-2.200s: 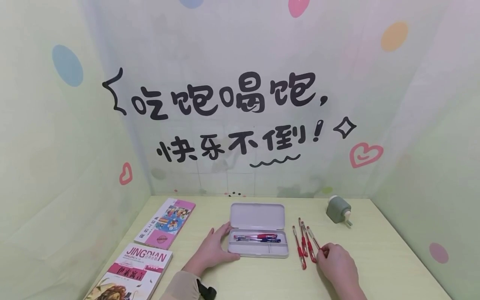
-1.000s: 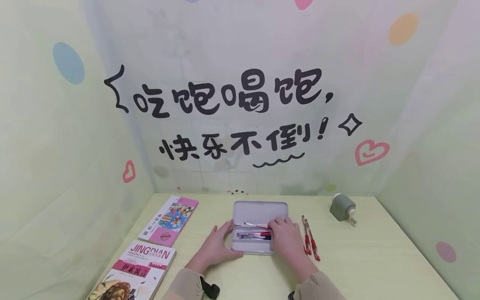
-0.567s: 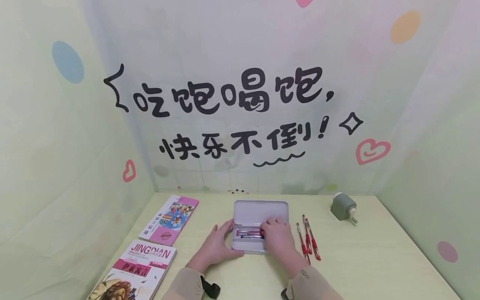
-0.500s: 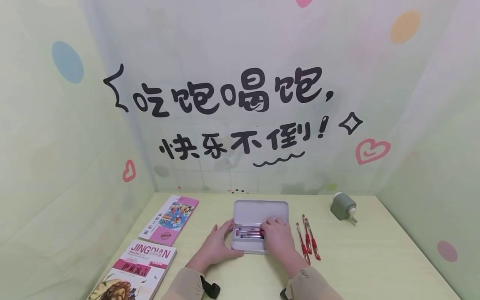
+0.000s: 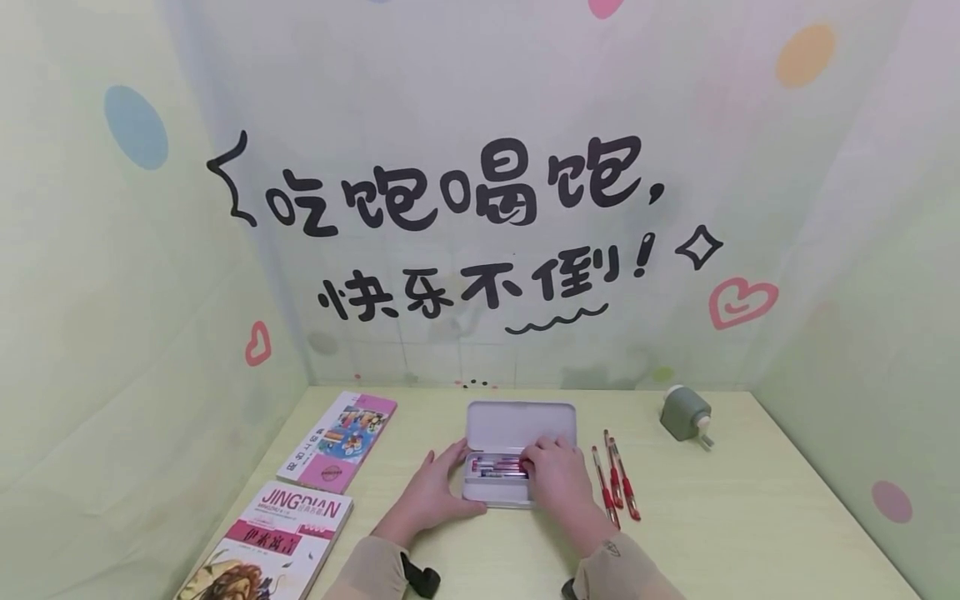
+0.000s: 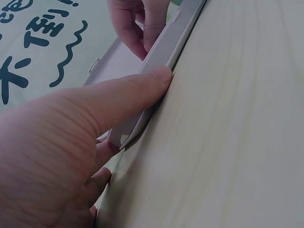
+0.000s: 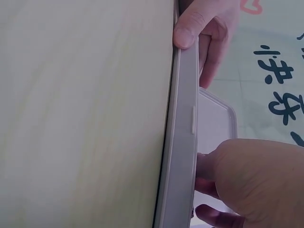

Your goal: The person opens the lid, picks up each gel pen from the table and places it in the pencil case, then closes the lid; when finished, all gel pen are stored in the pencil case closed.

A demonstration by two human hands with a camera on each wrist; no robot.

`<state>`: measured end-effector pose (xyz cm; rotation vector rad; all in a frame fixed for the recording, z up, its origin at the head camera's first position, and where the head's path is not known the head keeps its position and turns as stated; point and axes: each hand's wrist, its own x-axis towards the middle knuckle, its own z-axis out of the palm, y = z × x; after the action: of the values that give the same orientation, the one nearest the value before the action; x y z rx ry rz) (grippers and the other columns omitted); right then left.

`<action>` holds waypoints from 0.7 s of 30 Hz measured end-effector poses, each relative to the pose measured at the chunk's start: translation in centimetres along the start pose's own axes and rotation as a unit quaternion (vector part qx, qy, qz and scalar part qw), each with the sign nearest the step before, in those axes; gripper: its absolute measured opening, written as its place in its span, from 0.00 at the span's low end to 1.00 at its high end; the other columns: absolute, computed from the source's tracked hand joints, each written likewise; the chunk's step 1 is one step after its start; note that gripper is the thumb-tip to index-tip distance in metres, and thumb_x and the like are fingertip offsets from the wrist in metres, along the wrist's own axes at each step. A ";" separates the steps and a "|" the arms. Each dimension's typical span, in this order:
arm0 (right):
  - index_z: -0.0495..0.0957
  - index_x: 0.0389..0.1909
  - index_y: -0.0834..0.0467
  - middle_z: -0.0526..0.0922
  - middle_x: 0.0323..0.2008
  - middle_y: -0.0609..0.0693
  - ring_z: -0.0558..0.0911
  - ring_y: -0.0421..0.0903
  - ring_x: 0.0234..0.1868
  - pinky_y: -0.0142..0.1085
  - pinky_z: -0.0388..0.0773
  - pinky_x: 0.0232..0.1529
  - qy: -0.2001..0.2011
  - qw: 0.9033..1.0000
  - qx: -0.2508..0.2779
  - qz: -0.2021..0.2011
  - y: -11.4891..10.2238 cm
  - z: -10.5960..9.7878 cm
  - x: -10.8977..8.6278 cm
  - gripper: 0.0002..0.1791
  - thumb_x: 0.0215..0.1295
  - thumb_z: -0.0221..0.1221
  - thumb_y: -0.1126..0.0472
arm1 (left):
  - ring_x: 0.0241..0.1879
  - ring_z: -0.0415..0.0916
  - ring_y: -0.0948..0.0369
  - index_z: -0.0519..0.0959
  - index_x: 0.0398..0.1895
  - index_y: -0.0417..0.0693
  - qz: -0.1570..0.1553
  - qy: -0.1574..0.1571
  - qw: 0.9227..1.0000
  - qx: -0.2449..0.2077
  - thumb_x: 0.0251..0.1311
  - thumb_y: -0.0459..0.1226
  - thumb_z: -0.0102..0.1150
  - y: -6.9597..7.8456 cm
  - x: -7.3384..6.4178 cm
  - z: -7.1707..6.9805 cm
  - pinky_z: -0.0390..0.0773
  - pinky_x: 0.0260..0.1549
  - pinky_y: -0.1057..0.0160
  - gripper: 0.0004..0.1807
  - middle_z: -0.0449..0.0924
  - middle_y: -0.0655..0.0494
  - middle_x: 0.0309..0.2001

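Observation:
An open pale lilac pencil case (image 5: 495,502) lies in the middle of the table, its lid (image 5: 517,425) tipped back. My left hand (image 5: 431,493) grips the case's left end; in the left wrist view the thumb lies along the front wall (image 6: 164,52) and the fingers go behind. Over the right half of the case, my right hand (image 5: 558,479) has its fingers curled inside, pinching the red end of a gel pen. Its fingertips are largely hidden. Several pens (image 5: 495,468) lie lengthwise in the back compartment. Just right of the case are three red gel pens (image 5: 617,485).
Two books, a pink one (image 5: 337,440) and a thicker white one (image 5: 266,542), lie along the left side. A grey-green pencil sharpener-like object (image 5: 686,414) stands at the back right. A printed cloth (image 5: 480,333) walls off the table's back.
My right hand has carried one red pen from the loose group leftward into the case. It has stayed there over the last half second. The left hand keeps its hold.

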<state>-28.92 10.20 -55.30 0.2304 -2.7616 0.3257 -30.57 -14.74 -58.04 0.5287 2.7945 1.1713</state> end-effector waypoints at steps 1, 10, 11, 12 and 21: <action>0.91 0.41 0.45 0.88 0.40 0.44 0.80 0.49 0.45 0.49 0.83 0.47 0.004 1.000 0.002 -0.001 0.1 0.0 -0.1 0.02 0.71 0.72 0.55 | 0.86 0.54 0.31 0.60 0.88 0.47 0.000 -0.001 1.000 0.000 0.45 0.58 0.88 0.0 0.0 0.0 0.45 0.88 0.27 0.69 0.75 0.49 0.80; 0.90 0.50 0.52 0.91 0.50 0.52 0.84 0.57 0.49 0.55 0.87 0.53 0.021 1.000 0.013 0.016 2.5 -1.7 -0.9 0.10 0.71 0.72 0.55 | 0.85 0.59 0.34 0.60 0.88 0.46 0.006 0.005 1.000 0.002 0.45 0.58 0.88 0.2 -0.1 0.0 0.44 0.89 0.29 0.69 0.76 0.48 0.80; 0.90 0.51 0.52 0.91 0.50 0.53 0.85 0.58 0.50 0.57 0.87 0.56 0.023 0.999 0.016 0.020 2.9 -1.9 -1.1 0.11 0.72 0.71 0.54 | 0.85 0.59 0.34 0.60 0.88 0.46 0.006 0.005 1.000 0.002 0.45 0.58 0.88 0.2 -0.1 0.0 0.44 0.89 0.29 0.69 0.76 0.48 0.80; 0.89 0.52 0.53 0.91 0.51 0.55 0.85 0.60 0.51 0.59 0.87 0.57 0.025 0.999 0.024 0.028 3.4 -2.1 -1.3 0.12 0.72 0.71 0.55 | 0.85 0.59 0.35 0.60 0.88 0.46 0.005 0.004 1.000 0.003 0.45 0.58 0.88 0.2 -0.1 0.0 0.43 0.89 0.29 0.69 0.75 0.48 0.80; 0.83 0.63 0.61 0.86 0.60 0.67 0.83 0.70 0.59 0.67 0.83 0.62 0.020 0.990 0.095 0.107 7.6 -4.1 -3.7 0.21 0.75 0.66 0.55 | 0.86 0.58 0.34 0.59 0.88 0.47 0.005 0.004 1.000 0.007 0.44 0.58 0.88 -0.1 0.1 0.1 0.43 0.88 0.28 0.70 0.75 0.48 0.80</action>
<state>-25.71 18.93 -54.37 -0.0261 -2.7197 0.6419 -30.64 -14.68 -58.18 0.5410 2.8123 1.1609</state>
